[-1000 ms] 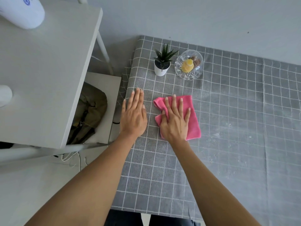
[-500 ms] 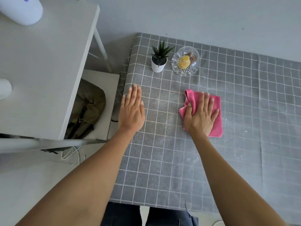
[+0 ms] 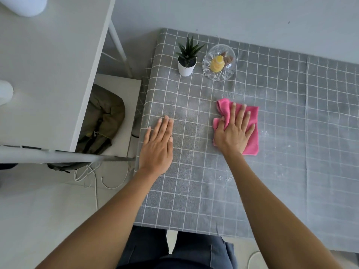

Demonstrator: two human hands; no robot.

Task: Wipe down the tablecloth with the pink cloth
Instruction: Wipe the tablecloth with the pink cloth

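Grey checked tablecloth [image 3: 194,191] covered the tabletop, its left edge draping toward a white shelf unit [image 3: 48,65] with an olive bag [image 3: 103,117] on the lower shelf. Left hand [image 3: 157,144] lay flat near the cloth's left edge, at 9 o'clock from the working area, fingers straight and together, holding nothing; this placement probably pinned the fabric so it would not slide or bunch under the strokes. Right hand [image 3: 233,131] pressed the pink cloth [image 3: 250,133] against the tablecloth with fingers spread, the thumb tucked into the bunched left fold, a posture suited to broad, even pressure. Pale powdery residue [image 3: 225,178] showed at 3 to 5 o'clock of the pink cloth, suggesting much of the right side remained unwiped. A small potted plant [image 3: 186,59] and a glass bowl [image 3: 218,63] stood just beside each other at 12 o'clock, near the far edge, apart from both hands and likely set back to leave the wiping zone free.
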